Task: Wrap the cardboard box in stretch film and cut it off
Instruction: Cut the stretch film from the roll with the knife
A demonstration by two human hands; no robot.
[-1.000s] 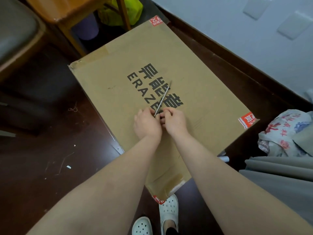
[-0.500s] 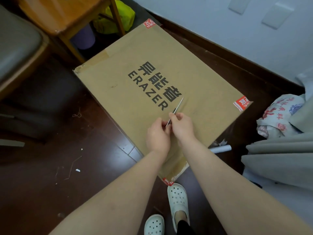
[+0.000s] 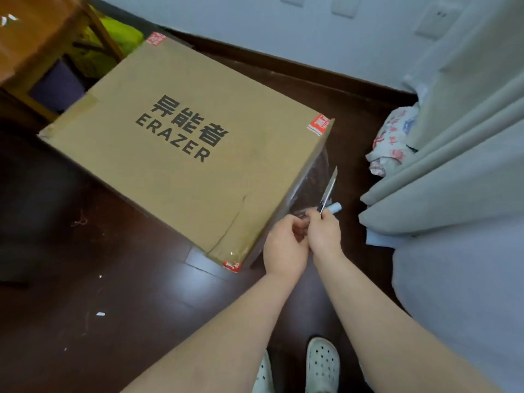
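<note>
A large brown cardboard box [image 3: 181, 154] with black "ERAZER" print lies flat on the dark floor. Clear stretch film [image 3: 309, 188] hangs shiny over its right side. A pale end of the film roll [image 3: 335, 207] pokes out on the floor beside that side. My right hand [image 3: 323, 231] grips a utility knife [image 3: 329, 190], its blade pointing up and away next to the film. My left hand [image 3: 285, 245] is curled just left of it, pinching the knife's lower end or the film; which one is hidden.
A wooden chair [image 3: 37, 52] stands at the back left with a yellow-green bag [image 3: 119, 41] behind it. Grey curtain or bedding [image 3: 453, 171] fills the right side, with a patterned cloth [image 3: 394, 137] by the wall. My white shoes [image 3: 321, 364] are below.
Both hands moved with the knife from the box's top face off to its right side, near the film and roll. The view swung right.
</note>
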